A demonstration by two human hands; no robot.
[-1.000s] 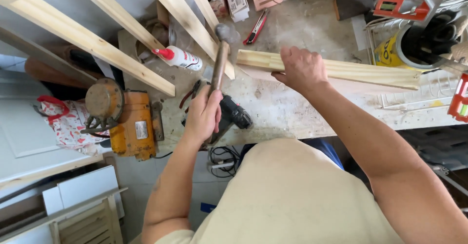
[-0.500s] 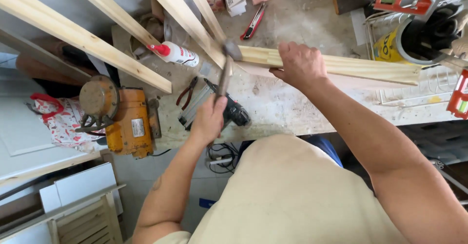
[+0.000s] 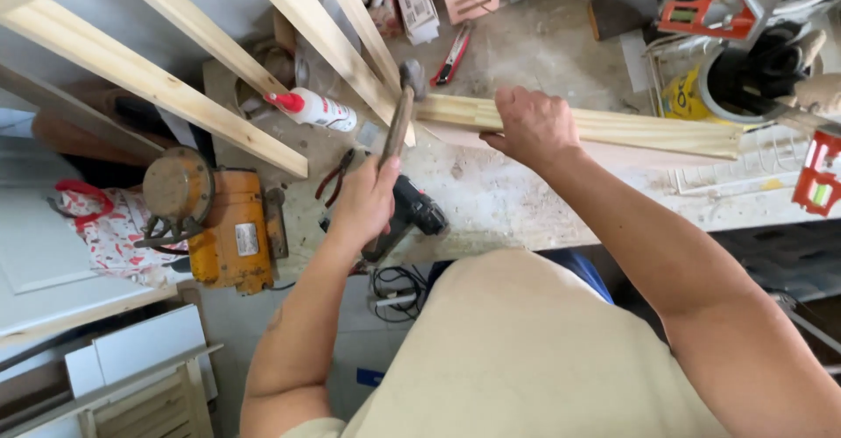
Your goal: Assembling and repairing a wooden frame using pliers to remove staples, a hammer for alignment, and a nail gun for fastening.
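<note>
Left hand (image 3: pixel 363 203) gripped wooden-handled steel hammer (image 3: pixel 401 109) with its head at the pale pine slat's (image 3: pixel 613 129) end, right hand (image 3: pixel 532 125) clamped the slat near the worktop's (image 3: pixel 526 201) back edge; joint looked unfinished.

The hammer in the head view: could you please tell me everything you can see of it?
The hammer has a brown wooden handle and a dull grey metal head. The left hand grips the handle's lower end, so the handle runs up and slightly right from the fist. The head sits at the near end of the pale wooden slat that lies across the dusty workbench; whether it touches the wood I cannot tell. The right hand presses on that slat just right of the head, apart from the hammer.
</note>
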